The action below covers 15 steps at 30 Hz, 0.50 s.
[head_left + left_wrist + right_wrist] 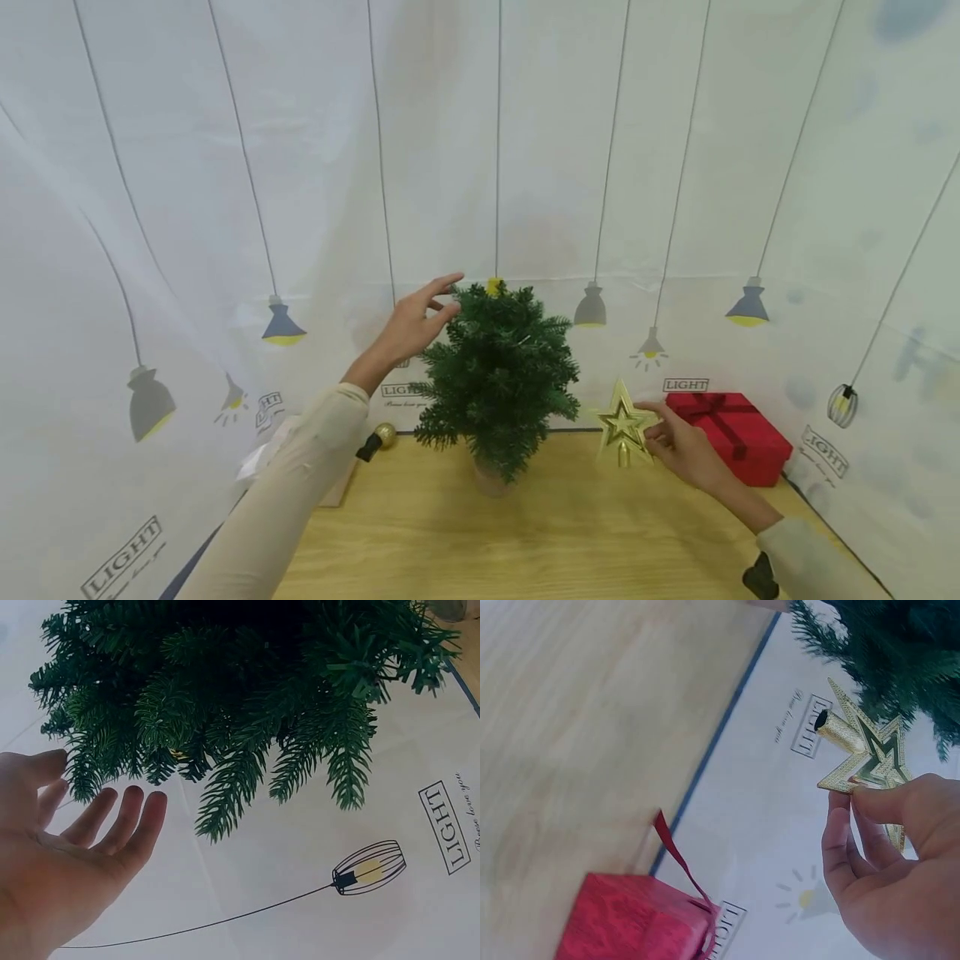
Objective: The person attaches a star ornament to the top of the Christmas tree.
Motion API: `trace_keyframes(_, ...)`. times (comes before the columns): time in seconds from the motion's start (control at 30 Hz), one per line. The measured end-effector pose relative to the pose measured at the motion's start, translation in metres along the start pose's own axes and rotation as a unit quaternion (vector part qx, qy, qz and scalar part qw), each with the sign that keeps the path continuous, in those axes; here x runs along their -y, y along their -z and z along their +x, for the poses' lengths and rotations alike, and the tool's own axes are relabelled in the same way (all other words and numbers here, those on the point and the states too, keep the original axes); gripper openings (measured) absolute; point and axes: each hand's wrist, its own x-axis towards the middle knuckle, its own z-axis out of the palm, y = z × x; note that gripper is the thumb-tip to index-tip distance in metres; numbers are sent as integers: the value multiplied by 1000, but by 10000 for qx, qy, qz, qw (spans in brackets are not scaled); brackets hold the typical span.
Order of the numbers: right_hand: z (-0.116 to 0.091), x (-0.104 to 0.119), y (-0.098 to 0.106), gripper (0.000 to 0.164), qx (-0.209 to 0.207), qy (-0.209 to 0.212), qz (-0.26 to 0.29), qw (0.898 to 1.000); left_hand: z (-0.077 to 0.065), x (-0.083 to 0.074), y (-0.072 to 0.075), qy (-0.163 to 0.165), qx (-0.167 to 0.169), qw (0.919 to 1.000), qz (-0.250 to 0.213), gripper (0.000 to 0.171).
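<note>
A small green artificial Christmas tree (502,367) stands upright in a pale pot (491,479) on the wooden table. Beside its upper left branches is my left hand (420,321), fingers loosely spread; in the left wrist view the fingertips (154,806) are right by the needles and hold nothing. To the tree's right, my right hand (682,442) pinches a gold star tree topper (622,423) by one point between thumb and fingers. The right wrist view shows the topper's hollow tube (840,733) sticking out from the star.
A red gift box (731,433) with a dark red ribbon sits at the back right, behind my right hand. At the back left lies a gold ball ornament (386,434), partly behind my left sleeve. A white printed curtain (547,208) encloses the table (480,550).
</note>
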Motion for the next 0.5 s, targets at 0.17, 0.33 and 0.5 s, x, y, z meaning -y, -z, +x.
trace_keyframes(0.17,13,4,18,65,72,-205,-80,9997,1,3,-2,20,102,9999,-127,54)
trace_keyframes(0.33,26,6,33,64,264,-536,-122,9981,-1,5,-3,41,114,9998,-174,53)
trace_keyframes(0.5,37,7,43,65,194,-490,-101,9986,-2,4,-3,84,97,9998,-170,52)
